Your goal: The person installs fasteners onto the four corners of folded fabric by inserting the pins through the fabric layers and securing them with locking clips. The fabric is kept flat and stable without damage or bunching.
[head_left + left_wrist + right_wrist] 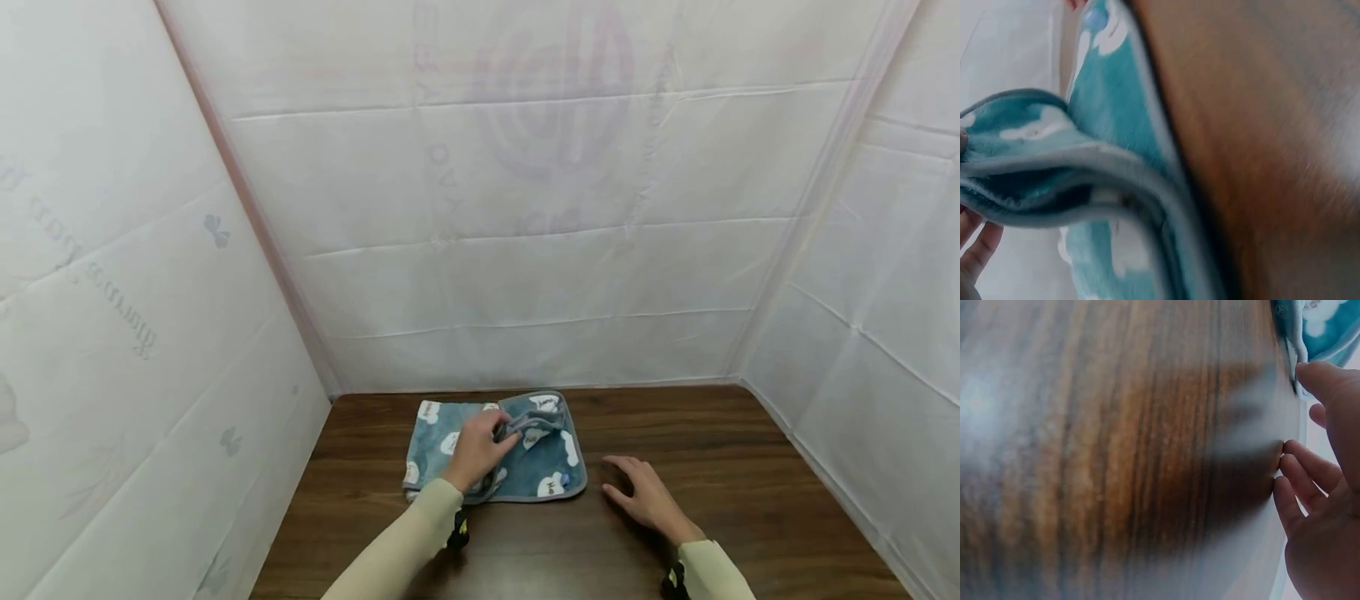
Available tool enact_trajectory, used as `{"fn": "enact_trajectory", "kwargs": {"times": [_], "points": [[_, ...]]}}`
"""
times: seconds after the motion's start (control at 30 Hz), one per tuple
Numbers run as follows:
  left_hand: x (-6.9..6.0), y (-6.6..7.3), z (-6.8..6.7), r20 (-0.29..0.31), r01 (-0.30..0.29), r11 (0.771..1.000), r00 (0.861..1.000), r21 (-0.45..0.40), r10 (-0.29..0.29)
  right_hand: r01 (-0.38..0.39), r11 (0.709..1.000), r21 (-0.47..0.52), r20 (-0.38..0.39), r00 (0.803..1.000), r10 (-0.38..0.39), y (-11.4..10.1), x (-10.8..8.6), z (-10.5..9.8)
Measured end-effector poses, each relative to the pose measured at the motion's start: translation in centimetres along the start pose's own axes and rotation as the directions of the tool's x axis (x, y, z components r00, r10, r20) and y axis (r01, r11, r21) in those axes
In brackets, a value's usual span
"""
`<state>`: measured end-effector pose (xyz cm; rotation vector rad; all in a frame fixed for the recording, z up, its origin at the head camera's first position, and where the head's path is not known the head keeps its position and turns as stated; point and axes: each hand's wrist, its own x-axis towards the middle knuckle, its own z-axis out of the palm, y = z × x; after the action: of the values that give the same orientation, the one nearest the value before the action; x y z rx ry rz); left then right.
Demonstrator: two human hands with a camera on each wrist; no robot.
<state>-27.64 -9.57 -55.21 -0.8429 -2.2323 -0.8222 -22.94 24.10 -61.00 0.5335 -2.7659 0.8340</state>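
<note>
A blue-green plush cloth with white cloud prints and grey edging lies partly folded on the table. My left hand pinches a raised edge of it between thumb and fingers. In the left wrist view, layers of the cloth bow upward from that grip, and only the fingertips show at the left edge. To the right of the cloth, my right hand holds nothing. Its fingers are loosely bent, and the right wrist view shows the fingertips at the table surface.
The brown wood-grain table reaches back to a white sheet wall. Similar sheets stand on the left and on the right, enclosing the table's sides.
</note>
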Motion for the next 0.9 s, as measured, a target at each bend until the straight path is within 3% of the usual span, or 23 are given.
{"fn": "enact_trajectory", "kwargs": {"times": [0.1, 0.23, 0.4, 0.53, 0.63, 0.8, 0.9], "points": [[-0.5, 1.4, 1.0, 0.025, -0.072, 0.995, 0.997, 0.065, 0.071, 0.029, 0.999, -0.014, -0.025, 0.999, -0.030, 0.1, -0.2, 0.3], [-1.4, 3.0, 2.5, 0.059, -0.179, 0.975, 0.983, 0.131, 0.172, 0.064, 0.998, -0.020, -0.066, 0.996, -0.065, 0.2, -0.3, 0.5], [-2.5, 4.3, 3.8, 0.152, -0.296, 0.945, 0.949, 0.139, 0.275, 0.097, 0.995, -0.033, -0.106, 0.989, -0.100, 0.4, -0.4, 0.5], [-3.5, 4.9, 4.1, 0.260, -0.349, 0.927, 0.916, 0.140, 0.305, 0.089, 0.995, -0.033, -0.113, 0.989, -0.093, 0.3, -0.4, 0.6], [-4.1, 5.3, 4.3, 0.336, -0.318, 0.939, 0.905, 0.128, 0.261, 0.080, 0.996, -0.030, -0.114, 0.990, -0.083, 0.2, -0.4, 0.6], [-4.7, 5.7, 4.3, 0.393, -0.173, 0.981, 0.911, 0.091, 0.124, 0.061, 0.998, -0.016, -0.093, 0.994, -0.062, 0.2, -0.4, 0.7], [-4.9, 5.6, 4.3, 0.396, -0.200, 0.975, 0.907, 0.096, 0.147, 0.051, 0.999, -0.010, -0.087, 0.995, -0.051, 0.1, -0.5, 0.8]]}}
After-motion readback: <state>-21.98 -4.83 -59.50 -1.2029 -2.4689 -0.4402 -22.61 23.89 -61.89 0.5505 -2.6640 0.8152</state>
